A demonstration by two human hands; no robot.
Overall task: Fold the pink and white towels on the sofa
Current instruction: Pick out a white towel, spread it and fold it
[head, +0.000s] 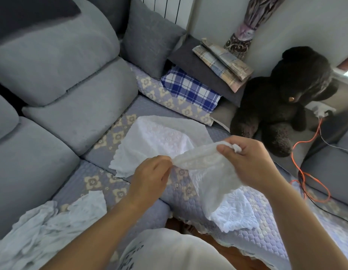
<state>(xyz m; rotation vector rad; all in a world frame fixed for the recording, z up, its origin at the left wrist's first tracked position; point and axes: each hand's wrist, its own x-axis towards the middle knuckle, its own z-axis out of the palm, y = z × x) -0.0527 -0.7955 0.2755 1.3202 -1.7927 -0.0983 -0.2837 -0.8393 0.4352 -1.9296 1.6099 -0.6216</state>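
1. White towel point(198, 162) held up over sofa point(130, 215) seat, lower part draping down.
2. Left hand point(149, 174) pinches one edge; right hand point(249, 158) fingers curled round bunched corner.
3. Advice: pull taut, match corners, then fold.

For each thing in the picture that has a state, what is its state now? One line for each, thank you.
Left hand: pinches one end of the white towel.
Right hand: grips the other end.
White towel: held up, bunched, unfolded.
Second white cloth: spread flat on the sofa.
Pale cloth: crumpled.
Blue checked cloth: folded.
Orange cable: plugged in, looped.
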